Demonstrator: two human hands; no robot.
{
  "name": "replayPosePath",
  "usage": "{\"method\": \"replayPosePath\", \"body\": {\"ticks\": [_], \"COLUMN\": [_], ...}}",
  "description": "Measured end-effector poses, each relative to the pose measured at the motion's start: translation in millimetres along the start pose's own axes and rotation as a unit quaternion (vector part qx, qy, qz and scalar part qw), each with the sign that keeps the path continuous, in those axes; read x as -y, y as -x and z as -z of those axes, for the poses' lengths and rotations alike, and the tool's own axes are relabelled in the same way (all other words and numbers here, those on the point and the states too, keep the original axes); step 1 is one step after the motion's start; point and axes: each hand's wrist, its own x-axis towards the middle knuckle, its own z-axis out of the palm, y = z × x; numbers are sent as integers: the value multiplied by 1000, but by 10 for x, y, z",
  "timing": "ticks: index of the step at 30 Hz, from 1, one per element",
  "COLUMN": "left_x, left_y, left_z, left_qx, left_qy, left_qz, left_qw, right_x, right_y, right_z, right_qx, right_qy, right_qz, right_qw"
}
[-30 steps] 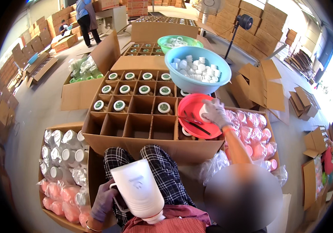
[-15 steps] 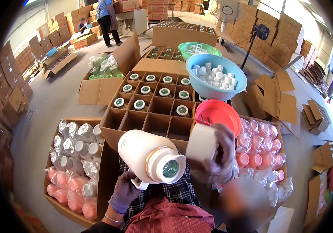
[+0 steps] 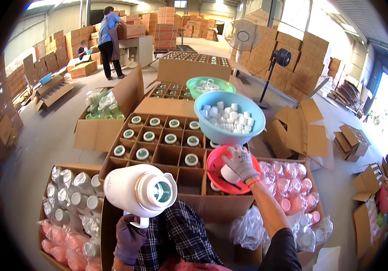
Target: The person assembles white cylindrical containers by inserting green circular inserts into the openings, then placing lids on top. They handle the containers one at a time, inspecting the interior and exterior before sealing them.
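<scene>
My left hand, in a dark purple glove, is closed round the handle of a white thermos jug. The jug lies tilted on its side, and its open mouth shows a shiny greenish glass lining. My right hand, in a pale glove, reaches over the red basin. Its fingers are apart and point toward the basin's far rim. A rounded white piece lies in the basin under the palm. Whether the hand touches it is hard to see. Dark slim items lie beside it.
A divided carton ahead holds several white-rimmed flasks. Beyond the red basin, a blue basin of white caps stands before a green basin. Cartons with silver and pink wrapped items flank me. A person works far left.
My right hand has left the jug's side, where it held a white block-like piece, and has gone forward over the red basin. The jug has shifted left and lies flatter. My view has tilted up.
</scene>
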Motion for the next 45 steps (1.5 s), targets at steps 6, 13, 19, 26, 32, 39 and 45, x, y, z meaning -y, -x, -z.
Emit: {"method": "replayPosePath", "body": {"ticks": [6, 13, 19, 26, 32, 39, 45], "left_x": [114, 178, 105, 89, 4, 83, 227], "left_y": [-841, -1126, -1068, -1060, -903, -758, -387], "left_z": [114, 620, 748, 560, 126, 50, -37], "left_qx": [-9, 146, 68, 124, 64, 44, 107], "left_qy": [14, 63, 29, 86, 60, 44, -18], "left_qz": [11, 46, 38, 23, -24, 19, -18], "left_qw": [1000, 986, 997, 988, 996, 998, 994], "right_x": [-122, -681, -456, -554, 106, 1255, 1904], "right_y": [-1370, -2255, -2252, -2104, -1627, -36, 703], "right_z": [-293, -1222, -1212, -915, 149, 640, 784], "right_qx": [-65, 266, 347, 182, 17, -53, -146], "right_qy": [-92, 66, 116, 30, -308, -492, -340], "right_qz": [62, -44, -56, -103, -244, 182, 168], "right_qw": [992, 961, 929, 977, 919, 850, 914]}}
